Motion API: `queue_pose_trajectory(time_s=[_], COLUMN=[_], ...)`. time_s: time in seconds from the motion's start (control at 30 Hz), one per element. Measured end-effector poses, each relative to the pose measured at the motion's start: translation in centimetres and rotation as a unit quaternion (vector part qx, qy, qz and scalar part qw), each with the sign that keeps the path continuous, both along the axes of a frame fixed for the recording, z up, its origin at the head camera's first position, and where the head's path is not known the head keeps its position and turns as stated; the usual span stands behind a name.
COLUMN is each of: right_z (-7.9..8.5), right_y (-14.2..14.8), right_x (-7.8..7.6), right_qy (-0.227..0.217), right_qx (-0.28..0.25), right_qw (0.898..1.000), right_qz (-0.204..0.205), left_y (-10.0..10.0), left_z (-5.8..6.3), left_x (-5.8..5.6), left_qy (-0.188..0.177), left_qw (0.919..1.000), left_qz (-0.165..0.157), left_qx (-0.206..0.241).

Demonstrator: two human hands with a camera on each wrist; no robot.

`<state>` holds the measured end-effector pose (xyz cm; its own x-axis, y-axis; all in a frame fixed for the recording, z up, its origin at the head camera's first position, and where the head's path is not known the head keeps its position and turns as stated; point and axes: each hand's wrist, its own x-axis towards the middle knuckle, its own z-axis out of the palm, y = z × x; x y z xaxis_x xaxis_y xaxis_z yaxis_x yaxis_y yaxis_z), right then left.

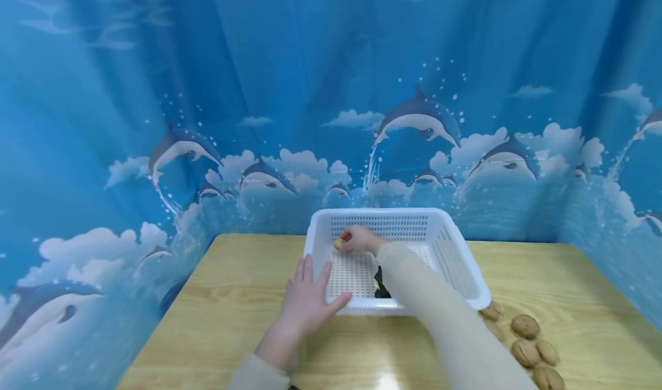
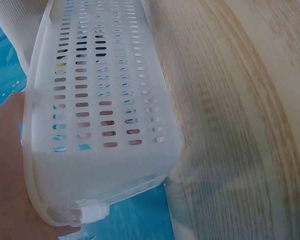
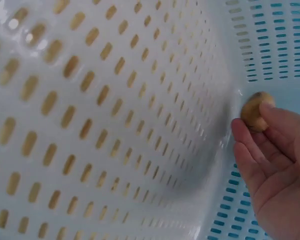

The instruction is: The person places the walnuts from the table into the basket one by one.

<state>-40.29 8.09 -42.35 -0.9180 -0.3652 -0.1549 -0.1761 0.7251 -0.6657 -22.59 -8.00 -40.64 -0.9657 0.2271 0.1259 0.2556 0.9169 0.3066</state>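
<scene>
A white slotted plastic basket (image 1: 468,269) stands on the wooden table. Inside it, at the far left, my right hand (image 1: 362,239) pinches a walnut (image 3: 257,111) between thumb and fingers. The right wrist view has this walnut close to the basket's floor and wall, with the hand's palm side showing. My left hand (image 1: 306,302) rests at the near left corner of the basket, fingers spread over the rim. From the left wrist, part of that hand (image 2: 7,170) shows behind the rim, and the slotted side wall hides the rest.
Several walnuts (image 1: 524,325) lie on the table to the right of the basket, some partly behind its corner. A small black item (image 1: 381,284) with a yellow mark shows beside the right sleeve. A blue dolphin-print curtain (image 1: 310,91) hangs around the wooden table (image 1: 217,309).
</scene>
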Motion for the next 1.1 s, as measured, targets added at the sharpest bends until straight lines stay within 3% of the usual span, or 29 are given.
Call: queue_pose_trajectory(time_s=[0.17,0.37,0.67,0.93,1.1], right_z=[1.2,3.7,8.5,8.8,8.5], right_y=[0.8,4.1,9.4,15.2,18.7], right_x=[0.2,0.7,4.0,7.3,10.1], right_qy=[-0.004,-0.011,-0.017,-0.008,0.008], right_qx=[-0.015,-0.036,-0.077,-0.098,-0.115], right_qw=[1.000,0.999,0.997,0.995,0.993], right_qz=[-0.003,0.009,0.014,0.016,-0.006], left_y=[-0.1,0.0,-0.2,-0.6,-0.4], left_z=[-0.1,0.1,0.6,0.4,0.3], left_x=[0.0,0.0,0.2,0.1,0.2], left_qy=[0.004,-0.016,-0.044,-0.026,-0.023], left_qw=[1.0000,0.9999,0.9990,0.9997,0.9997], left_qz=[0.003,0.001,0.004,0.004,-0.004], left_qx=[0.001,0.003,0.000,-0.001,0.005])
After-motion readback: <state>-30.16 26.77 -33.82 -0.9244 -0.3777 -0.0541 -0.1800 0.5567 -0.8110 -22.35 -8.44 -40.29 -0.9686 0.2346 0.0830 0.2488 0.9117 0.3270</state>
